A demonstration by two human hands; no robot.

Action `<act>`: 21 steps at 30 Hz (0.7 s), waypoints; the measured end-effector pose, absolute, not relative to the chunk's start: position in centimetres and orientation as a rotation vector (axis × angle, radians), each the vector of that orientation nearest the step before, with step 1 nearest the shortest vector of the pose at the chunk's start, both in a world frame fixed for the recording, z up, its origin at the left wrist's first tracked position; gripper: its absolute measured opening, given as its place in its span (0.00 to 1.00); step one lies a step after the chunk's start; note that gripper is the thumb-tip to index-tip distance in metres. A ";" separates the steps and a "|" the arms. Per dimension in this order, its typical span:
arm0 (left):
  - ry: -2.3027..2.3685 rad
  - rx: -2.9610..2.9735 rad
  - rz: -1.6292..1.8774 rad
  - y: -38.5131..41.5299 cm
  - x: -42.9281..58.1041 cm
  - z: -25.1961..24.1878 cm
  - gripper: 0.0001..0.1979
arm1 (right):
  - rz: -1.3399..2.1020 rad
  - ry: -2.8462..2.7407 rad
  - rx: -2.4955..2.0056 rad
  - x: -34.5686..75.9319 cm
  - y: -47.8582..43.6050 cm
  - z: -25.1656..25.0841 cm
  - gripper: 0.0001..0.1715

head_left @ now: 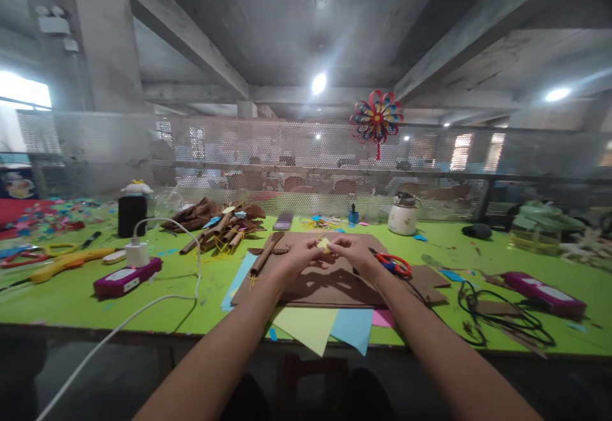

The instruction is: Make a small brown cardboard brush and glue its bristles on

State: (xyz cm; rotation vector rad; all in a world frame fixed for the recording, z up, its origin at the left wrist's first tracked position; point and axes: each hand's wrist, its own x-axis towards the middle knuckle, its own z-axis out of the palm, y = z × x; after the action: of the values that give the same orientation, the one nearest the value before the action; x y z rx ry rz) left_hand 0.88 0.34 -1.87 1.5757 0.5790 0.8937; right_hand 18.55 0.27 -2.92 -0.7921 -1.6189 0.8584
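Note:
Over a brown cardboard sheet (pixel 310 296), my left hand (pixel 303 258) and my right hand (pixel 356 254) meet, both with fingers closed on a small pale yellow paper piece (pixel 324 244). A rolled brown paper tube (pixel 264 256) lies at the cardboard's left side. Just right of my right hand are scissors (pixel 399 265) with red-orange and blue handles. Yellow paper (pixel 308 326) and blue paper (pixel 352 328) stick out from under the cardboard at the table's front edge.
Brown rolls (pixel 222 229) are heaped at the back left. A purple power strip (pixel 127 279) and yellow glue gun (pixel 71 263) lie left; black cable (pixel 502 319) and another purple strip (pixel 545 293) right. A white jar (pixel 402 215) stands behind. A paper flower (pixel 377 118) hangs on the mesh.

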 end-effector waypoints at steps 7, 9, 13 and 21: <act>0.574 1.663 0.879 0.0 1.4 -2.1 0.15 | 0.950 -1.460 -0.807 17.8 0.6 -3.5 0.18; 0.577 1.659 0.862 -0.1 1.4 -2.0 0.16 | 0.940 -1.464 -0.820 17.7 0.5 -3.5 0.18; 0.588 1.643 0.834 -0.1 1.3 -1.9 0.18 | 0.907 -1.455 -0.849 17.5 0.3 -3.4 0.18; 0.621 1.576 0.805 0.5 1.4 -2.3 0.10 | 0.826 -1.486 -0.895 17.3 -0.1 -3.2 0.15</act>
State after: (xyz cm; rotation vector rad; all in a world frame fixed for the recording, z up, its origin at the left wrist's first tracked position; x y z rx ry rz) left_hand 1.43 0.49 -2.32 1.5762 0.6209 0.8054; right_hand 17.32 -0.11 -3.17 -0.8947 -1.4856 0.8265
